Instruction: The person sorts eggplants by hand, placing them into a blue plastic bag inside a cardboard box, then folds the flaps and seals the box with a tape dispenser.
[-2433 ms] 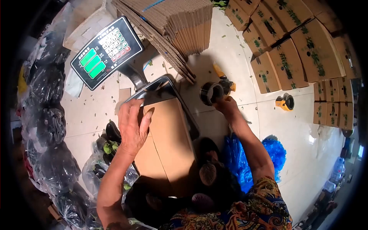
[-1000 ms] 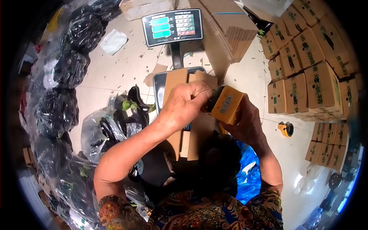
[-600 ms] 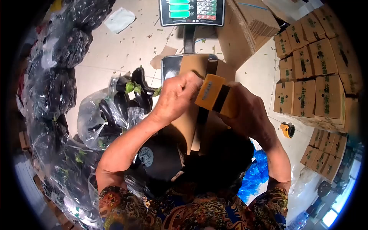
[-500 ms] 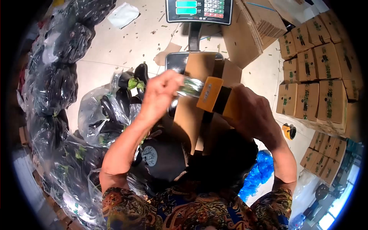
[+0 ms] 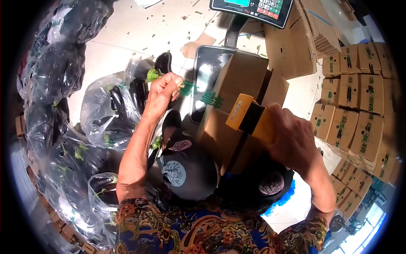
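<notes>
A cardboard box [image 5: 243, 76] with its flaps folded in, a dark gap between them, stands partly over the scale platform [image 5: 207, 67]. My right hand [image 5: 294, 137] is wrapped round an orange tape dispenser [image 5: 242, 111] above the box. Clear tape with green print [image 5: 205, 97] stretches leftward from the dispenser. Its free end is pinched in my left hand [image 5: 165, 93], left of the box and over the platform's left side. The fingertips of my right hand are partly hidden in shadow behind the dispenser.
Clear bags of eggplants [image 5: 112, 110] lie on the left. The scale display [image 5: 253, 9] rises behind the platform, with flattened cardboard [image 5: 292, 46] beside it. Stacked taped boxes [image 5: 351, 99] stand on the right. A blue plastic bag [image 5: 281, 201] lies near my right knee.
The view has shifted. My left hand has moved away from the dispenser, and the tape between them is longer, its green print spread out.
</notes>
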Motion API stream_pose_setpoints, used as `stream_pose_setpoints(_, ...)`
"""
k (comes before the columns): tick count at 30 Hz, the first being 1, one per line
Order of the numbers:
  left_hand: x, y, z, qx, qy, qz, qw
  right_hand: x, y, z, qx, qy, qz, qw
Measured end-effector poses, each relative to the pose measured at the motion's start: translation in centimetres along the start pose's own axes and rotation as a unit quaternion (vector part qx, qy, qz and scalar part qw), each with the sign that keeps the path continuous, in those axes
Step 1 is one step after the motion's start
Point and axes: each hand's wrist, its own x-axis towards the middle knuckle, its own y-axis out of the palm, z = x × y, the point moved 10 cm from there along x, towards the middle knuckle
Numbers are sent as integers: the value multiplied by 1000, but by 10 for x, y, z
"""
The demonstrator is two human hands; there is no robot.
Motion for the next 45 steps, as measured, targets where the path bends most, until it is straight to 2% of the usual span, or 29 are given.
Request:
stream_pose_setpoints(6, -4, -23, 7, 9, -10, 2, 1000, -4, -1, -2, -26, 12, 32, 999)
stream_pose_setpoints(9, 0, -22, 13, -8, -13, -11, 1000, -2, 0, -3, -37, 4, 19, 999)
stream_pose_setpoints(13, 8, -19, 37, -85, -49, -35, 995, 6, 4, -4, -44, 19, 34, 998)
stream_pose_setpoints(17, 13, -23, 60, 129, 1, -74, 989, 13, 10, -3, -45, 23, 33, 998)
stream_pose_setpoints(19, 12, -14, 62, 191, 63, -83, 976, 12, 9, -3, -29, 22, 24, 999)
stream_pose_setpoints(21, 11, -8, 71, 234, 38, -92, 967, 10, 5, -3, -8, 21, 10, 1000)
stream_pose_setpoints(22, 14, -7, 75, 256, 63, -96, 960, 10, 6, -5, -9, 29, 9, 1000)
stream_pose_setpoints(25, 12, 21, 62, 256, 135, -77, 954, 12, 10, -9, -10, 32, 13, 999)
stream_pose_setpoints(27, 15, 35, 88, 301, 115, -36, 946, 15, 12, -11, -7, 13, 24, 1000)
stream_pose_setpoints(29, 14, 63, 91, 390, 186, 24, 902, 14, 13, -12, -14, 11, 14, 1000)
stream_pose_setpoints(30, 23, 62, 112, 417, 101, 27, 903, 13, 14, -13, -17, 12, 10, 1000)
stream_pose_setpoints(33, 25, 70, 113, 465, 88, 69, 878, 8, 15, -20, 59, 5, -36, 998)
stream_pose_setpoints(34, 27, 67, 120, 482, 48, 70, 872, 8, 16, -21, 64, -1, -37, 997)
stream_pose_setpoints(38, 33, 60, 148, 493, 1, 106, 864, 6, 13, -24, 49, -6, -46, 998)
stream_pose_setpoints(41, 51, 65, 94, 416, 172, 31, 892, 5, 14, -24, 40, -23, -51, 998)
stream_pose_setpoints(43, 72, 85, 15, 294, 197, -11, 935, 2, 14, -24, 48, -26, -53, 997)
stream_pose_setpoints(45, 75, 147, -57, 443, 372, 77, 812, 1, 14, -22, 49, -32, -60, 996)
